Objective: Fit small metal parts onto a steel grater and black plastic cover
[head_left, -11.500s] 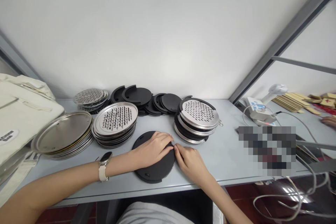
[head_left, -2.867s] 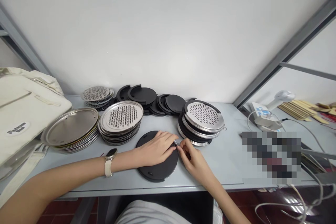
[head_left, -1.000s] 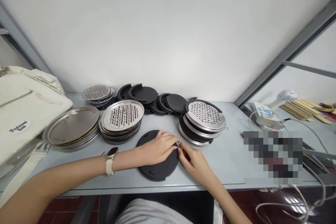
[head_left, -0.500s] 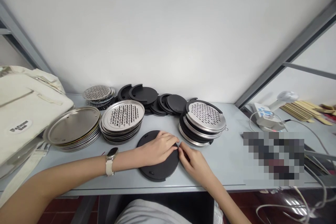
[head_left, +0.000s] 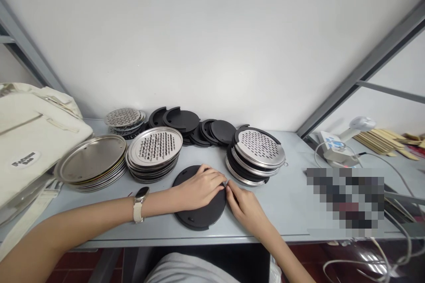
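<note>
A black round disc (head_left: 201, 216) lies on the grey table near its front edge. Across its top rests my left hand (head_left: 202, 188), fingers together and bent toward the disc's right edge. My right hand (head_left: 244, 201) is at that right edge, thumb and index finger pinched on a small metallic piece that is mostly hidden. Behind the disc stand a stack of round metal graters (head_left: 157, 146) on the left and a stack of graters with black rims (head_left: 259, 146) on the right.
Metal trays (head_left: 93, 159) are stacked at the left, beside a cream bag (head_left: 36, 141). Black discs (head_left: 181, 120) and small perforated plates (head_left: 122, 117) lie along the wall. At the right are a white scanner (head_left: 358, 126), cables, wooden strips (head_left: 378, 140) and a pixelated patch.
</note>
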`<state>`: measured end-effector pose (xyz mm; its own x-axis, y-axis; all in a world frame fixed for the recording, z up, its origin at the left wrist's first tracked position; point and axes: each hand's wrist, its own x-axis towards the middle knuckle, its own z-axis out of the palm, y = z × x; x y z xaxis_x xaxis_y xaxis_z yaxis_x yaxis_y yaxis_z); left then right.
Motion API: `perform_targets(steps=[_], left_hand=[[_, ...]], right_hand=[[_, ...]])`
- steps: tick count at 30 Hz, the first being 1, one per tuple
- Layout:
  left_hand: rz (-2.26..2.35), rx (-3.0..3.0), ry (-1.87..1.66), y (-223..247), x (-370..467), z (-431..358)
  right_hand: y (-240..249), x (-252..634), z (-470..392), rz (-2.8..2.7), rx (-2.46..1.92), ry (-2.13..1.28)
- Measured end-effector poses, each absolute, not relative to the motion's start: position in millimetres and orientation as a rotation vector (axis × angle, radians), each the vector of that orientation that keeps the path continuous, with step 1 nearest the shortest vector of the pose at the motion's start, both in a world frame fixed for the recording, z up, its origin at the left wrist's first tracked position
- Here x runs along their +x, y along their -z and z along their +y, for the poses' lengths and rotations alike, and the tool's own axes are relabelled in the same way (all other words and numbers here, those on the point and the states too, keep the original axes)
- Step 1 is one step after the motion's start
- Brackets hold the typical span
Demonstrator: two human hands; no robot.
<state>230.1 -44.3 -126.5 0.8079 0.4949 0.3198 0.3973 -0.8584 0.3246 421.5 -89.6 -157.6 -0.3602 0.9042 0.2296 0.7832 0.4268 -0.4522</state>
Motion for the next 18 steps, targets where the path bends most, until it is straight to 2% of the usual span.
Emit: perform_targets(steps=[18], left_hand=[[0.707, 2.746, -0.529, 126.5, 230.5, -43.8]], right_hand=[[157.0, 421.2, -88.8, -2.243, -1.457, -0.403]])
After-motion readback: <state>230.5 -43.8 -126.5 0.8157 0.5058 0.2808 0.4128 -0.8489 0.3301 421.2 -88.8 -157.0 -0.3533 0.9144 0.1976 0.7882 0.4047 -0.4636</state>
